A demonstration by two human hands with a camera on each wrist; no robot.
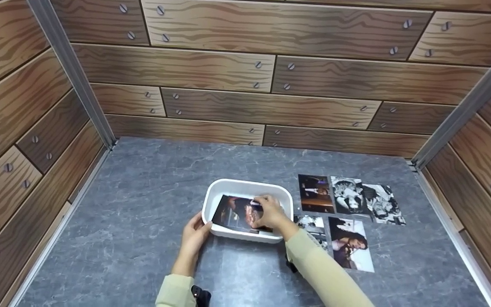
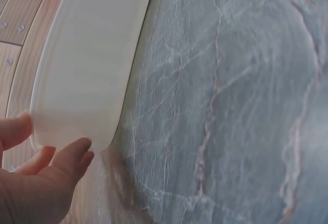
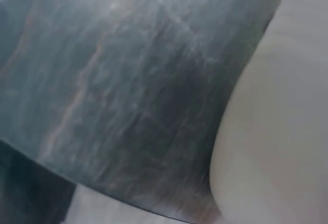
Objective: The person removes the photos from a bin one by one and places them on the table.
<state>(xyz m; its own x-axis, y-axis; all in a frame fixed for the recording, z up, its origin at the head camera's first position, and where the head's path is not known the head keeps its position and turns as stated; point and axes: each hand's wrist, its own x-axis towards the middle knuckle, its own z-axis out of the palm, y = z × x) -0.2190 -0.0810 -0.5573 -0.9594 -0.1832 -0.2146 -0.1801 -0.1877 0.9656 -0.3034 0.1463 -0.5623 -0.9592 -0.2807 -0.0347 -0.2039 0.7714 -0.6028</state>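
A white plastic tub (image 1: pixel 245 235) with rounded corners stands on the grey marbled surface. My left hand (image 1: pixel 195 234) grips its near left corner, thumb at the rim and fingers against the outside wall; the left wrist view shows these fingers (image 2: pixel 72 155) on the pale wall. Inside the tub lies a dark colour photo (image 1: pixel 233 215), slightly askew. Reaching over the right part of the rim, my right hand (image 1: pixel 271 213) holds the photo's right part between curved fingers and thumb. The right wrist view shows only the tub's outer wall (image 3: pixel 277 131), with the hand out of sight.
Right of the tub, photos lie in two rows: a dark colour photo (image 1: pixel 316 194), two black-and-white photos (image 1: pixel 348 196) behind, and a black-and-white photo (image 1: pixel 313 226) beside a colour portrait (image 1: pixel 350 245) in front. My right sleeve (image 1: pixel 320 260) partly covers the front row. Wood-patterned walls (image 1: pixel 245 72) enclose the surface.
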